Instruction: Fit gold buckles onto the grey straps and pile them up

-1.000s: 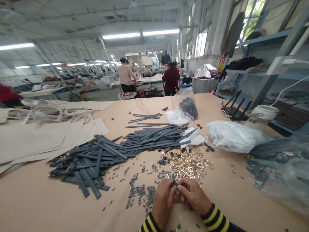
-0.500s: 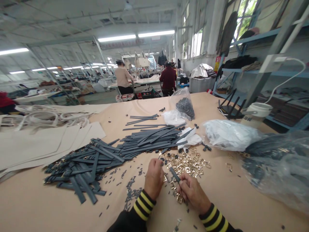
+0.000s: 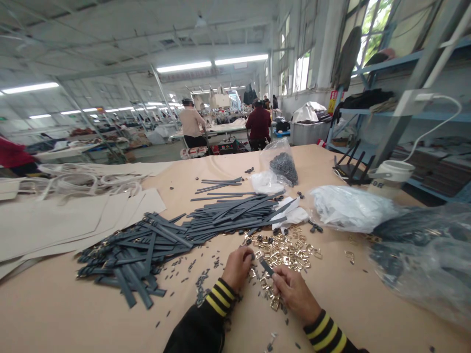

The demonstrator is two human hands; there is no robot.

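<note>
My right hand is shut on a short grey strap piece, pinching it between thumb and fingers. My left hand lies just left of it, fingers curled; anything in them is too small to tell. Both hands are at the near edge of a heap of gold metal buckles. Several small grey pieces are scattered left of my left hand. Further left lies a large pile of grey straps with buckles, and grey strips stretch beyond it.
Everything lies on a tan paper-covered table. Beige panels lie at left, white plastic and a clear bag of grey parts at right. A small bag of dark pieces stands at the back. Co-workers stand beyond.
Compared with a second ago, my hands have parted and moved up the table onto the buckles. The grey strap piece stays in my right hand, and the view has shifted slightly.
</note>
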